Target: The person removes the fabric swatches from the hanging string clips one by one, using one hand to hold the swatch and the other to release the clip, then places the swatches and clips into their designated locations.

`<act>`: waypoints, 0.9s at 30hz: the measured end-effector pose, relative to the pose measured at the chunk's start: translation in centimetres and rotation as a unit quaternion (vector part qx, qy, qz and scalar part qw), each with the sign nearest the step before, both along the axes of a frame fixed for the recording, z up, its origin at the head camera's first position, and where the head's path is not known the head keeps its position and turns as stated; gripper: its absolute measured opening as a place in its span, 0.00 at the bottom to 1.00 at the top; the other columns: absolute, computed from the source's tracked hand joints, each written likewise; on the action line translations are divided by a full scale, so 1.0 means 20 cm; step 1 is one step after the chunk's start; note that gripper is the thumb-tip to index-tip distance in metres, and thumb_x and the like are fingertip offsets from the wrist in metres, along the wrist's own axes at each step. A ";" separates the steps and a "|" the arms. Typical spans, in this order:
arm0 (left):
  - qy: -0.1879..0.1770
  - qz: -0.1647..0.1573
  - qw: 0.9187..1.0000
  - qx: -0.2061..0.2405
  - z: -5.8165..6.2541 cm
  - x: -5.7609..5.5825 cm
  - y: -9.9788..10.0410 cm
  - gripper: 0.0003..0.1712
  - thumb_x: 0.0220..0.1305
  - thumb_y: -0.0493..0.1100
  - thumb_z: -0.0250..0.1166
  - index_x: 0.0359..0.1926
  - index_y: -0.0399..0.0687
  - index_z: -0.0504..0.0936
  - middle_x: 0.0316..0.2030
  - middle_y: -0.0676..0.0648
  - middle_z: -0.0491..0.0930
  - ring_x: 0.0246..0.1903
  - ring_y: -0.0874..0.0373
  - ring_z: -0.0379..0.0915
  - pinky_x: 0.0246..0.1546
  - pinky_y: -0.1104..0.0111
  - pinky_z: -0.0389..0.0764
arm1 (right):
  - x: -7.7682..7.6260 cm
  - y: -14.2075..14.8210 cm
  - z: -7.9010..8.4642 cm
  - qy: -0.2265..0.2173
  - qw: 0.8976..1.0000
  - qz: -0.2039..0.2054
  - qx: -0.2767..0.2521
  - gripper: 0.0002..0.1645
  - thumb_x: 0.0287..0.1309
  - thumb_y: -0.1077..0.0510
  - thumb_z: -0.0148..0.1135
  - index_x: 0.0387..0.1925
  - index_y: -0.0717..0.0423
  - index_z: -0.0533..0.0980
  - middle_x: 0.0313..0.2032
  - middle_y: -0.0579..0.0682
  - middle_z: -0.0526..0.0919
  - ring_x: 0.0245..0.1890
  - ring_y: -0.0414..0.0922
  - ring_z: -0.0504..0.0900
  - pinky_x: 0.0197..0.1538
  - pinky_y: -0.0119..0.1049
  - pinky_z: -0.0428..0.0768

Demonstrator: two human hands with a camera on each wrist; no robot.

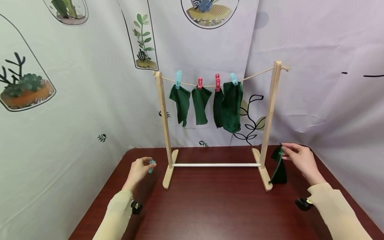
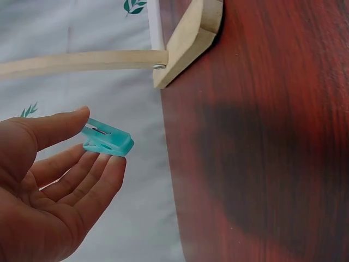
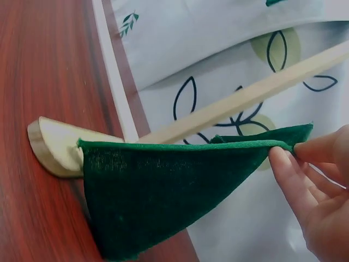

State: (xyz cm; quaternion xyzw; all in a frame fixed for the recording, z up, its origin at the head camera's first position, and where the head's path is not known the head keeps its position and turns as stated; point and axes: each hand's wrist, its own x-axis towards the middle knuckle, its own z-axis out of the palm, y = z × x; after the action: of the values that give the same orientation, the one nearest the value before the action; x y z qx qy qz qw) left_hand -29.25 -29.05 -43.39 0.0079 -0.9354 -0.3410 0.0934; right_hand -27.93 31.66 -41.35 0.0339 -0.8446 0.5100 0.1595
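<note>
My left hand point(image 1: 138, 171) pinches a light blue clothespin point(image 2: 112, 139) between thumb and fingers, left of the wooden rack. On the other side, beyond the rack's right foot, my right hand point(image 1: 301, 160) pinches a dark green cloth point(image 3: 158, 191) by its edge. The cloth hangs from the fingertips with its lower corner by the right foot point(image 1: 262, 171). Across the rack's two posts runs a string point(image 1: 258, 73). Several green cloths, such as the leftmost cloth point(image 1: 181, 105), hang on it by blue clothespins point(image 1: 178, 79) and red clothespins point(image 1: 217, 82).
The rack's left post point(image 1: 163, 116) and right post point(image 1: 270, 115) stand on wooden feet, joined low down by a white bar point(image 1: 216, 165). Under them is a dark red-brown table point(image 1: 210, 206). A white curtain with printed plants point(image 1: 90, 93) hangs close behind.
</note>
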 end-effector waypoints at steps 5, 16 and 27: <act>-0.007 0.003 1.000 0.000 -0.02 0.00 -0.01 0.26 0.67 0.43 0.68 0.60 0.30 0.78 0.43 0.38 0.84 0.36 0.51 0.81 0.36 0.57 0.81 | -0.03 -0.03 -0.01 0.000 1.000 0.003 -0.007 0.25 0.74 0.57 0.57 0.60 0.75 0.74 0.41 0.53 0.85 0.29 0.30 0.85 0.35 0.29 0.85; -0.024 0.003 1.000 0.003 -0.06 -0.02 -0.01 0.27 0.67 0.42 0.68 0.61 0.29 0.77 0.44 0.37 0.83 0.37 0.49 0.79 0.35 0.58 0.80 | -0.05 -0.01 -0.03 -0.006 1.000 -0.004 -0.004 0.25 0.75 0.57 0.55 0.61 0.75 0.73 0.45 0.62 0.84 0.30 0.30 0.85 0.36 0.31 0.85; -0.036 -0.011 0.999 0.008 -0.15 -0.05 0.04 0.25 0.66 0.39 0.68 0.59 0.26 0.78 0.48 0.31 0.83 0.48 0.37 0.80 0.43 0.51 0.82 | -0.14 0.00 -0.15 -0.043 0.998 -0.019 0.042 0.23 0.75 0.58 0.54 0.59 0.74 0.75 0.43 0.70 0.83 0.28 0.36 0.86 0.36 0.38 0.86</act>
State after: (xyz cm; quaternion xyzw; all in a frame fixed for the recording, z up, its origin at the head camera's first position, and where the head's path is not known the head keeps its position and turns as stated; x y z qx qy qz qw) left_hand -30.17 -28.32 -46.46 0.0103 -0.9355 -0.3488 0.0561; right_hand -30.73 31.69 -44.30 0.0027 -0.8718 0.4719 0.1314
